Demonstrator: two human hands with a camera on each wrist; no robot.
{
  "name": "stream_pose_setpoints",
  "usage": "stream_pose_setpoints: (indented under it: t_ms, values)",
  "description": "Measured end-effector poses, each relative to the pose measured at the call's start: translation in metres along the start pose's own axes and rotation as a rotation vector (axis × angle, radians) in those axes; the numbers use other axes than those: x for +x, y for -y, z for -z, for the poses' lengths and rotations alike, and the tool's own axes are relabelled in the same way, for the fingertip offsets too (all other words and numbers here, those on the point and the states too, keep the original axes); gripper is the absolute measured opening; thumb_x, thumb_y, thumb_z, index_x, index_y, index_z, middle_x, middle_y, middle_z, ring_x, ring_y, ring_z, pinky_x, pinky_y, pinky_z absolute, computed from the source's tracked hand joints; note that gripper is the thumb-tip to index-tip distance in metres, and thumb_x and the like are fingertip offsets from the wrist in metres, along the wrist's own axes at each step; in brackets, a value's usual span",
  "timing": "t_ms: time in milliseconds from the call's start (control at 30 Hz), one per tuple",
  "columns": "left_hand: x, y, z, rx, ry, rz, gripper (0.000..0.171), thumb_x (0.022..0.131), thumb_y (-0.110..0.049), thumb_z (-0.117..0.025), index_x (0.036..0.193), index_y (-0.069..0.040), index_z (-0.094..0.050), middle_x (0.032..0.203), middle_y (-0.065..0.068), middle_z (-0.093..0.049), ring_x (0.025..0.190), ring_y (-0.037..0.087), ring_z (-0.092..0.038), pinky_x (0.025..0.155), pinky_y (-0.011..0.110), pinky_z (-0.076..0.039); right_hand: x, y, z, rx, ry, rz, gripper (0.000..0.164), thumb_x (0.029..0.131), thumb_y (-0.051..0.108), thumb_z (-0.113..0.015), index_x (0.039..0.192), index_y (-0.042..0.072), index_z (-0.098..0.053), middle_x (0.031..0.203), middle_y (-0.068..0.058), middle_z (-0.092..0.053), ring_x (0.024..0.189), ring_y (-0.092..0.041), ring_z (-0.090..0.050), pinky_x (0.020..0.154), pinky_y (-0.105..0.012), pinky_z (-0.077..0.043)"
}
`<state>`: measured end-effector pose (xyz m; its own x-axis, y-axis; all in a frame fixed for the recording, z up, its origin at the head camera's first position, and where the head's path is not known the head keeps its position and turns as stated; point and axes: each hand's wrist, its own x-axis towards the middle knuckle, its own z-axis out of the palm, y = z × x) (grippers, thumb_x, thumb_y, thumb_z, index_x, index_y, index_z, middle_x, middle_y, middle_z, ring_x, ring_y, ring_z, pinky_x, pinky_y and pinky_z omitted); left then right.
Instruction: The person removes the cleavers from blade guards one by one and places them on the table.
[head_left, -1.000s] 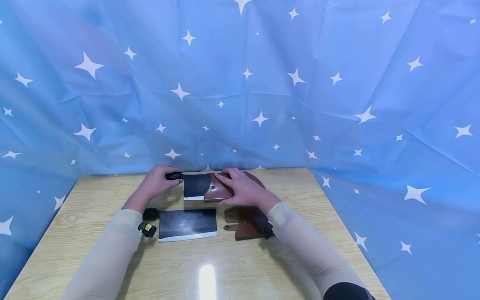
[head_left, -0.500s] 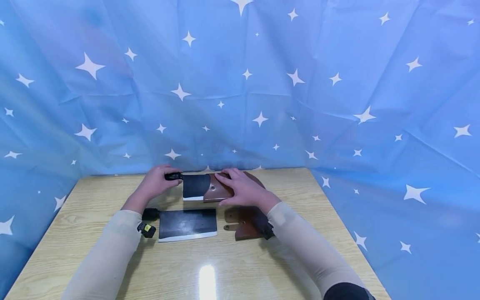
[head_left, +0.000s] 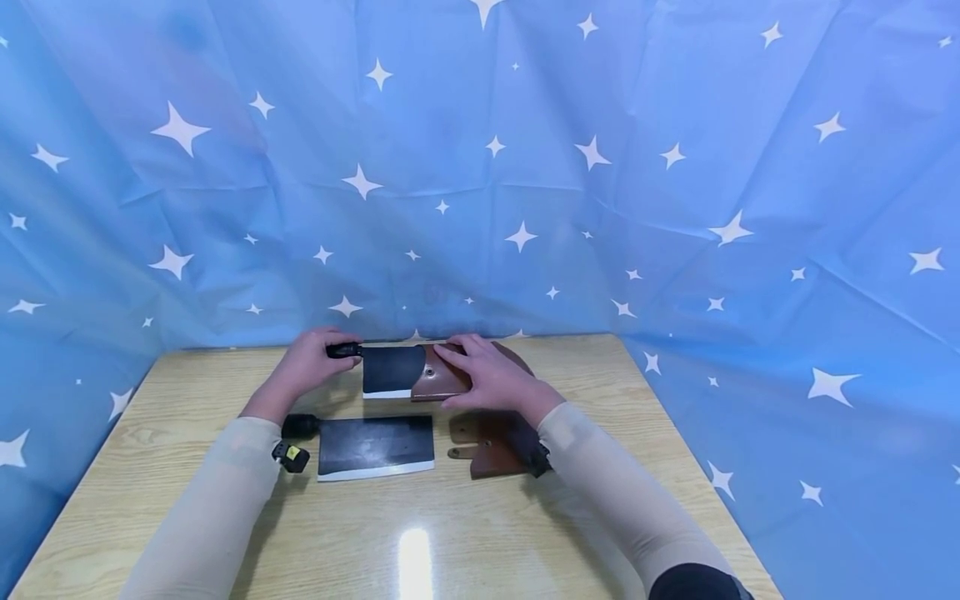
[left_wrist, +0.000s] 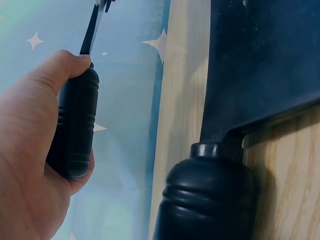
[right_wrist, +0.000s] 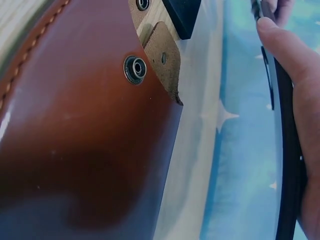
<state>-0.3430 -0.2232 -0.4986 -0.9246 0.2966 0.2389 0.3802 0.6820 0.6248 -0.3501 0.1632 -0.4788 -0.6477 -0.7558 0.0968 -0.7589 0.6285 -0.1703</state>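
My left hand (head_left: 303,367) grips the black handle (left_wrist: 80,120) of a cleaver (head_left: 392,368) near the table's back edge. Part of its dark blade, with a bright cutting edge, shows between the handle and a brown leather sheath (head_left: 438,382). The rest of the blade is inside the sheath. My right hand (head_left: 497,377) holds the sheath, thumb on the near side and fingers over it. Closer to me, a second cleaver (head_left: 375,443) lies flat with its blade bare, its handle pointing left. Right of it lies another brown sheath (head_left: 491,454), partly hidden under my right wrist.
Both cleavers and sheaths are on or just above a light wooden table (head_left: 360,533). A blue curtain with white stars (head_left: 480,208) hangs right behind the table's back edge. In the right wrist view, the loose sheath shows a metal snap (right_wrist: 135,69).
The gap between handle and sheath has grown slightly: the left hand has shifted a little left with the cleaver, the right hand a little right with the sheath. Slightly more blade shows.
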Motion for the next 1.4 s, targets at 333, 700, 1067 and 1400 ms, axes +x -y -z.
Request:
stream_pose_setpoints:
  t_ms: [333, 700, 1067, 1400]
  values:
    - [-0.002, 0.000, 0.004, 0.021, -0.003, -0.010, 0.041, 0.102, -0.022, -0.083, 0.140, -0.009, -0.077, 0.129, 0.016, -0.071, 0.116, 0.041, -0.066, 0.095, 0.059, -0.056, 0.001, 0.001, 0.001, -0.005, -0.002, 0.009, 0.112, 0.089, 0.068, -0.086, 0.176, 0.026, -0.029, 0.170, -0.008, -0.035, 0.153, -0.026, -0.034, 0.124, -0.048, -0.038]
    - [-0.006, 0.004, 0.005, -0.003, -0.021, 0.008, 0.038, 0.102, -0.023, -0.083, 0.139, -0.012, -0.078, 0.135, 0.016, -0.069, 0.120, 0.041, -0.067, 0.094, 0.059, -0.058, -0.003, 0.002, 0.005, 0.025, -0.003, -0.018, 0.110, 0.089, 0.064, -0.088, 0.176, 0.026, -0.031, 0.172, -0.009, -0.035, 0.155, -0.029, -0.033, 0.125, -0.051, -0.036]
    - [-0.008, 0.005, 0.009, 0.003, -0.022, 0.010, 0.039, 0.103, -0.024, -0.082, 0.140, -0.012, -0.077, 0.132, 0.016, -0.070, 0.117, 0.041, -0.067, 0.092, 0.058, -0.058, -0.004, 0.000, 0.005, 0.025, -0.010, -0.016, 0.111, 0.089, 0.065, -0.087, 0.176, 0.027, -0.030, 0.172, -0.007, -0.035, 0.155, -0.029, -0.033, 0.125, -0.052, -0.037]
    - [-0.011, 0.004, 0.013, 0.002, -0.020, 0.006, 0.038, 0.104, -0.021, -0.081, 0.140, -0.011, -0.077, 0.131, 0.018, -0.071, 0.116, 0.041, -0.067, 0.090, 0.058, -0.058, -0.007, -0.002, 0.008, 0.006, -0.002, -0.016, 0.111, 0.089, 0.069, -0.085, 0.176, 0.028, -0.029, 0.172, -0.007, -0.035, 0.156, -0.029, -0.034, 0.125, -0.050, -0.037]
